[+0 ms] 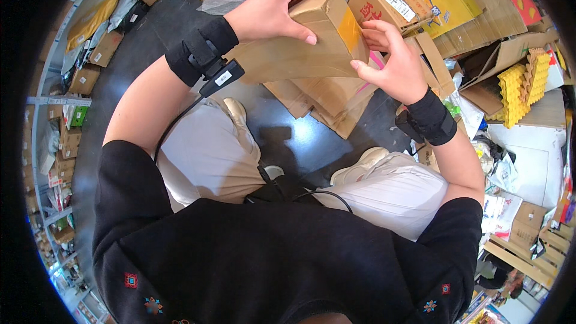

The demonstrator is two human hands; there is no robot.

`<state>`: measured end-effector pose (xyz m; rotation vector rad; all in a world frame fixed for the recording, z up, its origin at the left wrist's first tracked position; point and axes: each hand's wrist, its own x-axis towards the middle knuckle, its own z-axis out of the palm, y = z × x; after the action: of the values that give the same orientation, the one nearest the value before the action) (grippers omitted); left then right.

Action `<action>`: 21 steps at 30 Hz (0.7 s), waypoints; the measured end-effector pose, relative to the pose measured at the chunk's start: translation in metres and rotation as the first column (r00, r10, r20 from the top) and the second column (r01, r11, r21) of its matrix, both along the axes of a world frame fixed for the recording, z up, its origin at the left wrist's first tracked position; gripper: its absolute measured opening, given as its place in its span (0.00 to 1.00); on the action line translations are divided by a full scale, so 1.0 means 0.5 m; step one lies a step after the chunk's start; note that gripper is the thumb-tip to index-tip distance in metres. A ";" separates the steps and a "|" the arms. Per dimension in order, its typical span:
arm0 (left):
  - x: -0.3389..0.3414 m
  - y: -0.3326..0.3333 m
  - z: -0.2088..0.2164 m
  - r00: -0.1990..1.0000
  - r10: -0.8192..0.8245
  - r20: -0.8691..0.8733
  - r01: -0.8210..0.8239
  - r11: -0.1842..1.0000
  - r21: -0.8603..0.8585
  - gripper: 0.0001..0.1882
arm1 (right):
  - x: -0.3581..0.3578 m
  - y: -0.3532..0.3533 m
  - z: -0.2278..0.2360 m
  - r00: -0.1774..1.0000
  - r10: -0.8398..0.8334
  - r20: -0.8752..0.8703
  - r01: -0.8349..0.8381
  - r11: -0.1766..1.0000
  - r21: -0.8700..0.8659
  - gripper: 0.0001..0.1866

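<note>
A long brown cardboard box with a yellow patch on its right end is raised in front of me, above the floor. My left hand grips its upper left side, thumb pressed on the near face and fingers over the far edge. At the yellow end, my right hand curves around the box's right side, with thumb and fingers set against it. Below the box lie flattened cardboard pieces on the dark floor, between my feet and the box.
Shelves with parcels line the left. Ahead stand a brown carton with a white label and a yellow carton. On the right are yellow egg-crate trays, a white surface and a wooden pallet.
</note>
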<state>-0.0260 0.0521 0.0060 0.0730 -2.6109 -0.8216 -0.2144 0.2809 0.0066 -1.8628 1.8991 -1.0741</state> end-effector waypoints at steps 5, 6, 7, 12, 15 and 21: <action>0.002 -0.003 0.007 0.992 -0.007 0.128 -0.004 0.996 0.089 0.48 | -0.003 0.003 -0.007 0.996 0.010 -0.083 -0.014 0.999 -0.050 0.32; 0.001 -0.004 0.006 0.992 -0.013 0.127 0.001 0.996 0.091 0.48 | -0.003 0.005 -0.009 0.989 0.016 -0.144 -0.027 0.997 -0.076 0.32; -0.001 -0.007 0.000 0.996 -0.028 0.088 0.022 0.998 0.065 0.48 | -0.003 0.005 -0.012 0.991 0.010 -0.135 -0.021 0.996 -0.083 0.31; -0.010 -0.010 -0.010 0.997 -0.081 0.007 0.081 0.997 -0.021 0.48 | 0.002 0.005 -0.010 0.985 -0.004 -0.170 -0.018 0.992 -0.126 0.30; -0.010 -0.005 -0.005 0.996 -0.080 0.029 0.080 0.997 -0.017 0.47 | 0.001 0.002 -0.010 0.991 0.004 -0.133 -0.022 0.992 -0.128 0.30; -0.004 0.007 0.011 0.987 -0.067 0.145 0.054 0.994 0.093 0.45 | 0.004 0.003 -0.006 0.995 0.022 -0.096 -0.034 0.991 -0.126 0.29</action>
<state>-0.0280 0.0556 0.0114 0.0825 -2.7257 -0.9888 -0.2122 0.2826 0.0036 -2.0375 1.8898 -1.1422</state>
